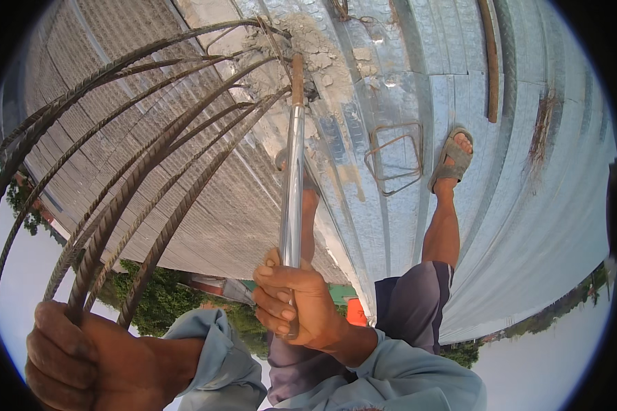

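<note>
Head view: your left hand (106, 359), at 8 o'clock, is fisted around at least one bar of the rebar (137, 177); exact count hidden by the fingers. Your right hand (296, 298), at 6, is wrapped tight round the steel bar (293, 185), its butt poking out below the fist. Bar runs up to 12; its brown end (297, 81) overlaps the broken concrete (320, 53) there. Can't tell if it's touching.

Risks, my read: rebar looks bowed, so a slipped left grip could let it whip back. Smooth shaft, bare palm: bar could slide or twist if the end skids on loose chunks. Your left leg (309, 218) sits right behind the bar, so a skid could hit it. Crumbling concrete could also shed bits downslope.

Around you: wire frame (396, 159) lies at 2, between the bar and your right sandal (453, 157); likely trip point if you step inward. Rusty rod (490, 61) between 1 and 2, could roll underfoot. Rusty wire bundle (543, 131) further out, past 2. Ribbed metal sheets (521, 185) fill the right side; ridges make for uneven footing. Rebar fan blocks 9 to 11.
</note>
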`<action>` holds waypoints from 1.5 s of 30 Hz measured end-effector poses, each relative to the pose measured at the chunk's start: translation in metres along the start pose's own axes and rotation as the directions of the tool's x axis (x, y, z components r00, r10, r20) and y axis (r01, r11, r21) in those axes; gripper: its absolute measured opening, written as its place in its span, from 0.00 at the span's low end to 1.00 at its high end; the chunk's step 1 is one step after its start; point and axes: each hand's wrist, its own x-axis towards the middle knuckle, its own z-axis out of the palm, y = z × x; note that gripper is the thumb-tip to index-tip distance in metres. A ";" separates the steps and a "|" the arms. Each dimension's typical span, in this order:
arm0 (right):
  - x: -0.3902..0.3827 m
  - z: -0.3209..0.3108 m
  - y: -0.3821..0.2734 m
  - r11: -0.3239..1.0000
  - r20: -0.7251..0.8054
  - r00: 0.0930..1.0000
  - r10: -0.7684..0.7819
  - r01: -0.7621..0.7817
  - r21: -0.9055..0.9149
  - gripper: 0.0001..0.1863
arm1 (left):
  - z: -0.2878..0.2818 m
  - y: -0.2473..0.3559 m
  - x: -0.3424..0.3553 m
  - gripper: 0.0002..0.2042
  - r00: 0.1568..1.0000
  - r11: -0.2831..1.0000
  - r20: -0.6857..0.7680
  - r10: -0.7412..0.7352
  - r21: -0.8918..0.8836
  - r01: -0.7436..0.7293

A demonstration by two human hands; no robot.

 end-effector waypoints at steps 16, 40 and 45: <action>0.014 0.071 0.005 0.992 -0.113 0.987 0.112 -0.118 -0.044 0.12 | 0.033 -0.004 -0.076 0.29 0.998 0.992 -0.067 -0.007 -0.127 -0.001; 0.002 -0.066 -0.011 0.986 0.072 0.994 -0.081 0.090 -0.142 0.07 | 0.014 -0.003 -0.033 0.24 0.991 0.999 0.123 -0.042 -0.015 0.044; 0.012 -0.117 -0.022 0.988 0.182 0.983 -0.024 0.052 -0.148 0.10 | 0.025 -0.017 -0.043 0.22 0.990 0.991 -0.042 -0.131 0.016 0.132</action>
